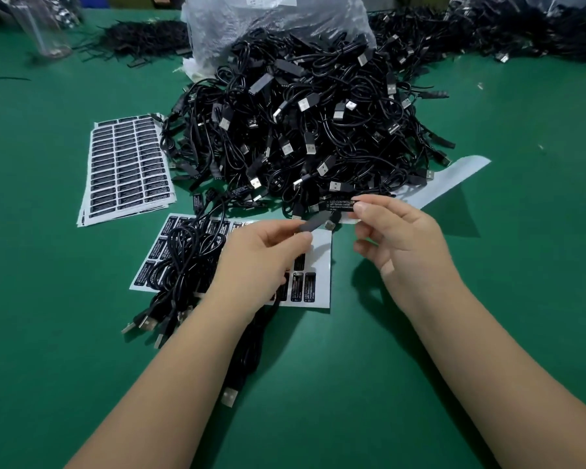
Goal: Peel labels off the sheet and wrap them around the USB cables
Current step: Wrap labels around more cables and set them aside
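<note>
A stack of full label sheets (127,167) is laid flat on the green table (369,367) at far left, its right edge touched by the big cable pile (305,130). Nearer, a partly used label sheet (313,282) is seen lying flat, with a bundle of labelled cables (180,262) draped over its left half and USB plugs hanging off the near edge. The left hand (261,262) is held above this sheet, fingers curled, with the black controller block (313,223) of one cable pinched between thumb and fingertips; that cable is trailed down under the wrist toward the near table edge. Just right of it, a peeled label (340,204) with white print is pinched at its right end by thumb and forefinger of the right hand (406,242), other fingers loosely curled. Label and block are held close together; contact cannot be told. An emptied backing sheet (454,181) is seen behind the right hand, partly under the pile. A clear plastic bag (271,18) is seen behind the pile.
</note>
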